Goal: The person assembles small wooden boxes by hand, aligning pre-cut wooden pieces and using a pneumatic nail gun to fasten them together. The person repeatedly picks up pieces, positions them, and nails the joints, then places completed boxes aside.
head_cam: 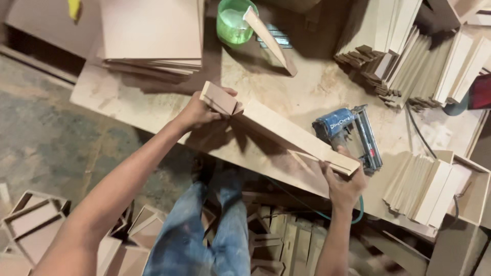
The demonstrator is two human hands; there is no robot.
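My left hand (197,111) grips a small wooden panel (220,98), pressed against the left end of a long wooden board assembly (289,134). My right hand (343,185) holds the right end of that long assembly, just above the workbench (153,94). A blue nail gun (350,134) lies on the bench right behind my right hand, its hose trailing down below the bench edge.
A green plastic cup (234,21) with a wooden stick (271,42) stands at the back. Stacked flat boards (151,36) lie back left, and several cut panels (424,56) lean back right. More panels (422,186) and an open wooden box (473,191) sit at right. Finished boxes (30,222) lie on the floor.
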